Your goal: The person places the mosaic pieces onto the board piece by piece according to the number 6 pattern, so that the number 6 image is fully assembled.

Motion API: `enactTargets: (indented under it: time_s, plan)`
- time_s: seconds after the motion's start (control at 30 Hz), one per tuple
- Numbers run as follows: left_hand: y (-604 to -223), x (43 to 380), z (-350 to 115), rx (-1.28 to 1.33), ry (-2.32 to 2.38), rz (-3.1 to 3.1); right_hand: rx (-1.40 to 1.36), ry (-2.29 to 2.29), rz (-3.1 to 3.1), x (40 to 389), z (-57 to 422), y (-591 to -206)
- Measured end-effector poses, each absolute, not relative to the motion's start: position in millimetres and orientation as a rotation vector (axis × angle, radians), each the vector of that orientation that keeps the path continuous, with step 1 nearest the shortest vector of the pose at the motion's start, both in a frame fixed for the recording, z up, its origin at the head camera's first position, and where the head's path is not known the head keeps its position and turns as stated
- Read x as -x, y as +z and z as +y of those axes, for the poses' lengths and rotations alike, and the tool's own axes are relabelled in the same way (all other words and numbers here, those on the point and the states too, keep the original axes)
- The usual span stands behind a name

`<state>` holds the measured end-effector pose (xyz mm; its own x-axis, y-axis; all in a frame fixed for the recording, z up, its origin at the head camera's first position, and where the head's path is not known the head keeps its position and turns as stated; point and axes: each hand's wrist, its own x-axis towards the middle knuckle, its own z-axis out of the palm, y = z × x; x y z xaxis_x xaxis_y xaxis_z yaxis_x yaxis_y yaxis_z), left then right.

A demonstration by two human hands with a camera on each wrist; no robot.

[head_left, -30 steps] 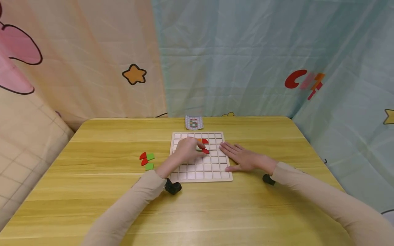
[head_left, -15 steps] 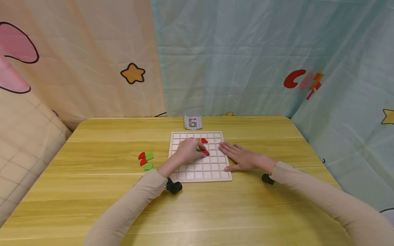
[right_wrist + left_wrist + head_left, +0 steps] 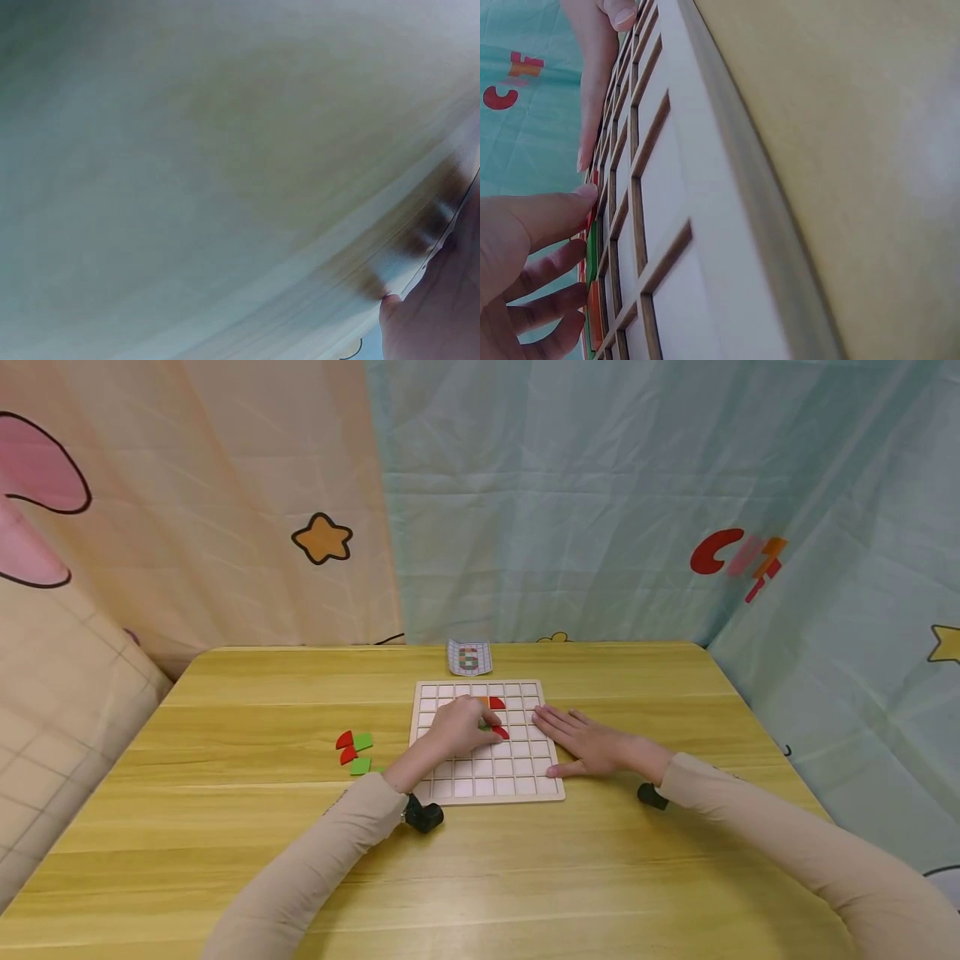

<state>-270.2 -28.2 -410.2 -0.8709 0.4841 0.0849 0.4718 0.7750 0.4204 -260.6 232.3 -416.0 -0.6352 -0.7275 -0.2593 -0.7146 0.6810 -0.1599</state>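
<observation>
My left hand reaches over the white gridded board, thumb and fingertips pinching a red quarter-round tile at one of its squares. Another red quarter-round tile and an orange tile lie in a row farther back. In the left wrist view, a green tile and an orange tile sit in the grid beside the curled fingers; the palm hides part of the board in the head view. Spread flat, my right hand rests its fingertips on the board's right edge.
Left of the board lie loose red quarter-round tiles and green square tiles, one partly behind the left wrist. A small patterned card is behind the board. Curtains rise beyond the wooden table.
The left hand has lowered the red tile slightly toward the front, into its square. The right hand keeps its place. The head view has shifted a little.
</observation>
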Motion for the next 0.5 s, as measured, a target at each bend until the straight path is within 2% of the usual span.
enactTargets:
  time_s: [0.5]
  plan:
    - [-410.3, 268.7, -29.0, -0.833, 0.631, 2.968, 1.167, -0.048, 2.599, 261.6, 234.0, -417.3]
